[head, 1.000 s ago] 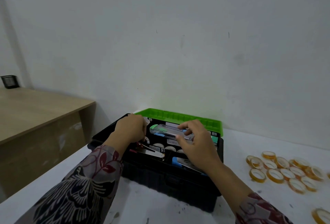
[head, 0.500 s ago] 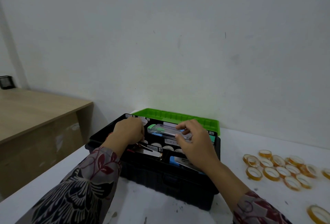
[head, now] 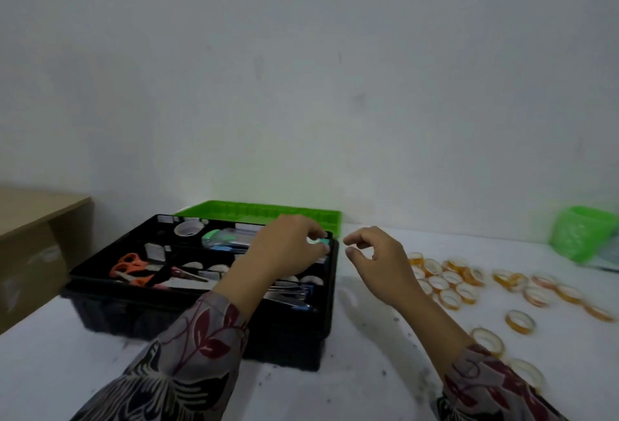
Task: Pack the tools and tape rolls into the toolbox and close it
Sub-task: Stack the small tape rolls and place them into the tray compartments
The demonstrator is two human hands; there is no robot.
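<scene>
Toward left edge of white table: open black plastic toolbox, green lid laid back. Our left hand over its far right corner, fingers curled; pinching or not, we cannot tell. Our right hand just beside box, loosely curled, empty. Amber tape rolls toward right edge.

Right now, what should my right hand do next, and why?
Probably move the right hand to the nearest tape rolls and pick one up: it hangs empty beside them, many rolls lie loose on the table, and the toolbox stands open.
</scene>
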